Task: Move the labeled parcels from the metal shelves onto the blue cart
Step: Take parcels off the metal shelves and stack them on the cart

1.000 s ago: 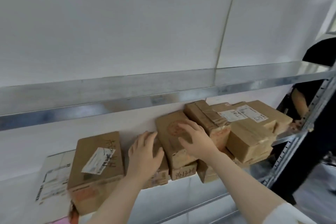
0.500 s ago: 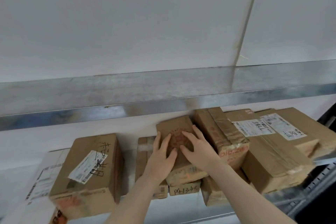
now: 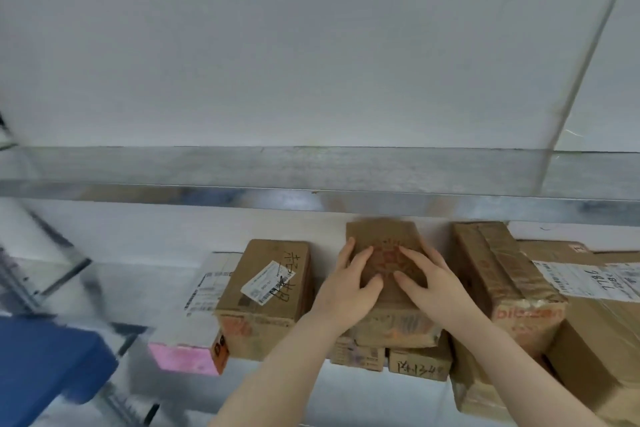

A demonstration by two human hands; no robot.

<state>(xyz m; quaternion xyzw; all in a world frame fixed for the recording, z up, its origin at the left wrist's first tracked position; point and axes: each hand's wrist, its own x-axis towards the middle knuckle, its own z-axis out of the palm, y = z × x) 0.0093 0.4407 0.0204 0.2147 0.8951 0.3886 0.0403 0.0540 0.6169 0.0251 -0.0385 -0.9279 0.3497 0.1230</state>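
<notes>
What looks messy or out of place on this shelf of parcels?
The box with the red stamp under both hands sits skewed atop two smaller boxes. The tape-wrapped box to its right looks crumpled, and a pink-ended package overhangs the shelf edge.

A white label [image 3: 585, 279] on the far-right parcel [image 3: 602, 329] carries the handwritten number "7786". Left of it, a taped box [image 3: 498, 274] shows blurred orange lettering; other markings are illegible.

Head-worn view, close on shelf [image 3: 311, 198]
</notes>
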